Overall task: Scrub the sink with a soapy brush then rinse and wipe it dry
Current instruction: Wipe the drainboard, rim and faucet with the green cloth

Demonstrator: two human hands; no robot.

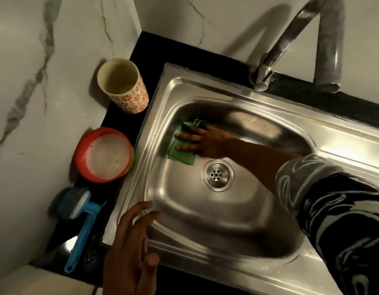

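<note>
Dim, glare on sink [343, 150], faucet [330, 50] shadow on wall [184, 28], edges blurry w/ warp

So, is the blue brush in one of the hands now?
No, the blue brush lies on the black counter left of the sink, while the right hand presses a green cloth.
</note>
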